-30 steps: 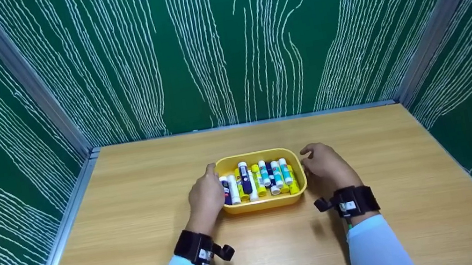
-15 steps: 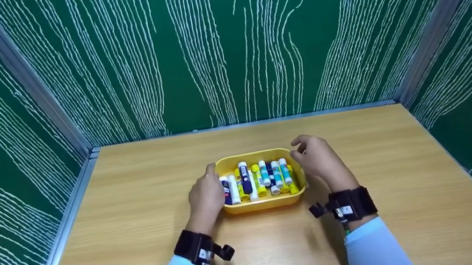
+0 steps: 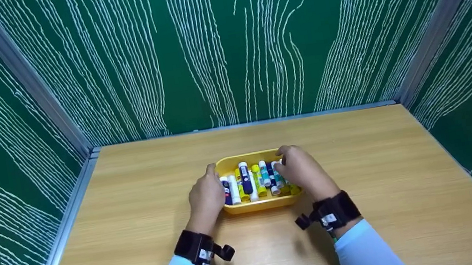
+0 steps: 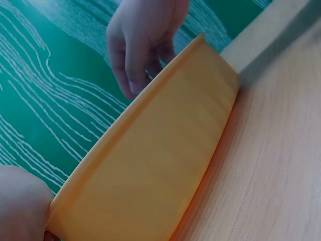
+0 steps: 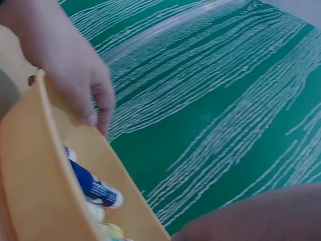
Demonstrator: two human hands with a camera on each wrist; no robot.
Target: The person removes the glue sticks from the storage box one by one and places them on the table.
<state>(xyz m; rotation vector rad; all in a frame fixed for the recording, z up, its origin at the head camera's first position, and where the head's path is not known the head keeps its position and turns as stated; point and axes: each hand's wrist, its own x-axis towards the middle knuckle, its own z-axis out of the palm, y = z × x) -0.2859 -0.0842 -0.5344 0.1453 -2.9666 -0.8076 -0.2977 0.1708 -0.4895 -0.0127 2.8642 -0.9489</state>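
Note:
A yellow plastic bin (image 3: 262, 205) on the table holds several glue sticks in a row: dark blue (image 3: 245, 178), white (image 3: 233, 189), yellow (image 3: 258, 180) and teal-and-white (image 3: 264, 173). My left hand (image 3: 207, 199) grips the bin's left end, fingers over the rim, as the right wrist view also shows. My right hand (image 3: 302, 170) hovers over the bin's right end with loosely bent fingers and covers the glue sticks there. In the left wrist view the right hand (image 4: 143, 42) hangs above the rim, and nothing shows between its fingers.
The wooden table (image 3: 144, 180) extends around the bin on all sides. Green panels with white wavy lines (image 3: 232, 47) rise behind and at both sides, joined by grey metal posts (image 3: 25, 71). Black straps with small cameras sit on both wrists.
My right hand has moved left from beside the bin's right edge to over its right end, coming down onto the glue sticks there. The left hand and the bin have stayed in place.

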